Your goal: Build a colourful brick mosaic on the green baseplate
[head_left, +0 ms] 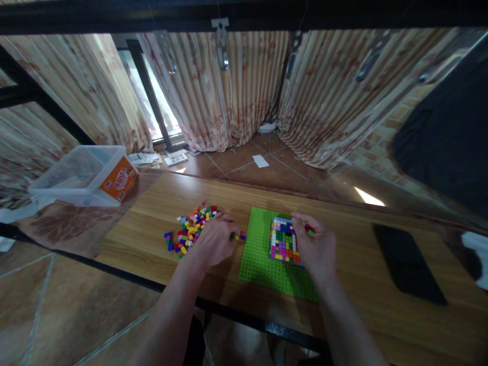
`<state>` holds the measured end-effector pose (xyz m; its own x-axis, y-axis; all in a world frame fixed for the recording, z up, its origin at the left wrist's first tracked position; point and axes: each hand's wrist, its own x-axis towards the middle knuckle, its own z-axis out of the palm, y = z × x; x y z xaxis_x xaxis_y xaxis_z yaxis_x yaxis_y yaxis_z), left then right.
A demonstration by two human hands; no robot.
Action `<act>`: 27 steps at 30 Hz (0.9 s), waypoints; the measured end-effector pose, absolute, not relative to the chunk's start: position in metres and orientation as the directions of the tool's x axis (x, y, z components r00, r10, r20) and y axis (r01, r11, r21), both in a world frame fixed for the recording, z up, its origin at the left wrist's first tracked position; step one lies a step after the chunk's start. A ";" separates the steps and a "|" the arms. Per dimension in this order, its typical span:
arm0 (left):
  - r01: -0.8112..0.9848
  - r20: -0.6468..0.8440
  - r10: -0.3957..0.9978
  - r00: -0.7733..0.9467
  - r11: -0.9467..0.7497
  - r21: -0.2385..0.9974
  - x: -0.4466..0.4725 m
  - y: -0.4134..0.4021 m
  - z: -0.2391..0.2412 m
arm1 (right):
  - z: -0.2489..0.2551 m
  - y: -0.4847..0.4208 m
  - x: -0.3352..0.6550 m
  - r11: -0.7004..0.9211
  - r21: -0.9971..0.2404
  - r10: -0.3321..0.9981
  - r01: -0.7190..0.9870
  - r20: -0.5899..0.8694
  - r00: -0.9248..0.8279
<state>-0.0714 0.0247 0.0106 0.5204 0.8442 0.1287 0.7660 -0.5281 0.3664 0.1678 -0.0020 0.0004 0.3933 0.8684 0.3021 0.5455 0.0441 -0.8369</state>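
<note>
A green studded baseplate (257, 259) lies on the wooden table. On it stands a low block of multicoloured toy bricks (281, 246), its right part hidden by my right hand. My right hand (314, 246) is over the block's right side, thumb and fingers pinched at its far right corner; whatever they hold is too small to make out. My left hand (217, 239) is curled down between the loose brick pile (192, 226) and the baseplate. A few small bricks (240, 236) show at its fingertips, by the plate's left edge. What its fingers grip is hidden.
A clear plastic box (87, 175) with an orange label sits beyond the table's left end. A black flat object (407, 264) lies at the right of the table (354, 249). Striped curtains (251, 91) hang behind, and a dark bar (244, 18) crosses the top of the view.
</note>
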 end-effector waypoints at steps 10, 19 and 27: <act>0.591 0.168 0.912 0.375 -0.375 0.714 -0.049 0.023 0.020 | 0.003 -0.001 0.174 0.030 -0.857 0.848 0.515 0.294 0.440; 0.413 0.175 0.941 0.291 -0.288 0.864 -0.004 0.011 0.013 | 0.008 -0.001 0.182 0.034 -0.898 0.836 0.438 0.266 0.481; 0.454 0.322 0.915 0.244 -0.401 0.796 0.016 0.013 0.005 | 0.004 -0.002 0.193 0.038 -0.916 0.838 0.399 0.247 0.487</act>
